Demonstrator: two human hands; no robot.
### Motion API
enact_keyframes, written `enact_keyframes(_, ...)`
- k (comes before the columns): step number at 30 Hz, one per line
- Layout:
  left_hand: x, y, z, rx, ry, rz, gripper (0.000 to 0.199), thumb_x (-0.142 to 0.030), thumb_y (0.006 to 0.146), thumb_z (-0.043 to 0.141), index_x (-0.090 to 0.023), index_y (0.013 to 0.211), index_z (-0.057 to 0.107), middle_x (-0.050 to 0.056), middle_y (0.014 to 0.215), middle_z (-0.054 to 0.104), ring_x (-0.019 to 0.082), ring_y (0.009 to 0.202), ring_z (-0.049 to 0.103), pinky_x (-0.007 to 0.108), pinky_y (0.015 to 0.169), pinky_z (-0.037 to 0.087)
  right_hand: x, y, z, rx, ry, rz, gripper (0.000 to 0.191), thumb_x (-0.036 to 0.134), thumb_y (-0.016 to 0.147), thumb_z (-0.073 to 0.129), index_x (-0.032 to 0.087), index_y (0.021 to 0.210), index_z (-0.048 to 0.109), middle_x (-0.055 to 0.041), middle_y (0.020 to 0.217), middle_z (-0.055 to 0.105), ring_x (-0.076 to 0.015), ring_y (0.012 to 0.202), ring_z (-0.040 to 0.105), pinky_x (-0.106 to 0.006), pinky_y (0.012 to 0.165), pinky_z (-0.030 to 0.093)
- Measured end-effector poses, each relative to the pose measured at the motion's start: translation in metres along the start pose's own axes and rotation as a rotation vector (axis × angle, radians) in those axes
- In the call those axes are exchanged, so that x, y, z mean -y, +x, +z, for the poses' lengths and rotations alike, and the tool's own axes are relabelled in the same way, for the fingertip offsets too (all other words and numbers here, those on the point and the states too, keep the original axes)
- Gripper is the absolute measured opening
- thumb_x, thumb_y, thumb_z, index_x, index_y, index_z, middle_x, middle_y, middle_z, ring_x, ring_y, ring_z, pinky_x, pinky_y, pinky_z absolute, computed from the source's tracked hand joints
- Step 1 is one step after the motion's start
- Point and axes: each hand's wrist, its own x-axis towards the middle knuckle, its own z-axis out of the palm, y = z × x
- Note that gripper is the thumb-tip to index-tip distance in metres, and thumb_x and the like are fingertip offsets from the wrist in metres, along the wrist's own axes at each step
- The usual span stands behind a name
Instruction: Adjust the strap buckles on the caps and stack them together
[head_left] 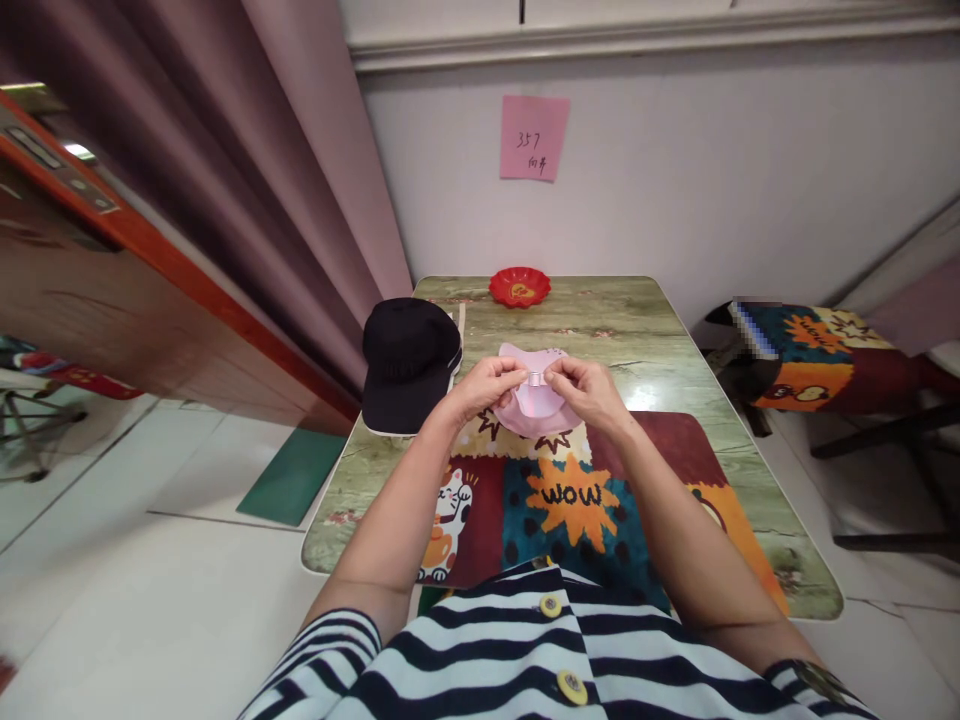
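Note:
A pink item [513, 418], which looks like a cap, is held over the middle of the table [615, 310]. My left hand [491, 386] pinches one end of a small pale strap [535, 379] at its opening. The other end lies between the thumb and fingers of my right hand [589, 390]. Both hands are closed and only a short gap separates them. To the left, a black cap [411, 350] rests on the table with its brim toward me. The fingertips partly hide the strap.
A red scalloped dish [520, 287] stands near the table's back edge. Under my forearms lies a colourful mat [517, 500]. A pink note [534, 138] is stuck to the wall. On the right is a stool with a patterned cover [825, 370]; a purple curtain [300, 150] hangs at the left.

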Motion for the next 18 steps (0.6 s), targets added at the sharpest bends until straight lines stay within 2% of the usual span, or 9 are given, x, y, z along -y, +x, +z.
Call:
enact_keyframes(2,0.003,0.0,0.0,0.015,0.009,-0.003,0.037,-0.05,0.078,0.075,-0.015,0.082,0.068,-0.006,0.05,0.046,0.006,0.043,0.039,0.019,0.044,0.024,0.0,0.0,0.001,0.018,0.012,0.003,0.026,0.041,0.089,0.059,0.019,0.08,0.071,0.0,0.068,0.064,-0.0138,0.058,0.048,-0.028,0.058,0.035)
enact_keyframes(5,0.008,0.001,0.002,-0.027,-0.012,-0.006,0.037,-0.049,0.073,0.078,-0.014,0.08,0.068,-0.006,0.051,0.045,0.005,0.044,0.037,0.019,0.045,0.022,0.001,0.0,0.001,0.051,0.002,0.004,0.03,0.045,0.09,0.059,0.02,0.081,0.072,-0.0003,0.068,0.065,-0.0141,0.06,0.049,-0.028,0.059,0.035)
enact_keyframes(11,0.016,0.002,0.008,-0.107,0.0,0.049,0.035,-0.046,0.07,0.079,-0.014,0.08,0.071,-0.005,0.056,0.05,0.007,0.048,0.04,0.021,0.048,0.027,0.001,0.0,0.001,0.048,-0.042,0.025,0.031,0.048,0.086,0.067,0.02,0.076,0.076,0.0007,0.06,0.062,-0.0132,0.054,0.046,-0.027,0.054,0.032)
enact_keyframes(15,0.016,0.002,0.009,-0.196,0.078,0.106,0.032,-0.043,0.068,0.08,-0.013,0.077,0.076,0.0,0.066,0.064,0.01,0.059,0.05,0.022,0.056,0.036,0.001,0.0,0.002,0.017,-0.076,0.024,0.027,0.043,0.085,0.068,0.02,0.074,0.076,0.0003,0.06,0.063,-0.0136,0.055,0.049,-0.028,0.054,0.031)
enact_keyframes(18,0.014,-0.001,0.005,-0.168,0.097,0.071,0.036,-0.046,0.07,0.08,-0.013,0.083,0.078,0.003,0.073,0.068,0.011,0.063,0.053,0.022,0.057,0.038,0.0,-0.001,-0.001,0.032,-0.034,0.018,0.03,0.046,0.086,0.069,0.02,0.077,0.078,-0.0017,0.068,0.071,-0.0155,0.061,0.056,-0.027,0.058,0.037)
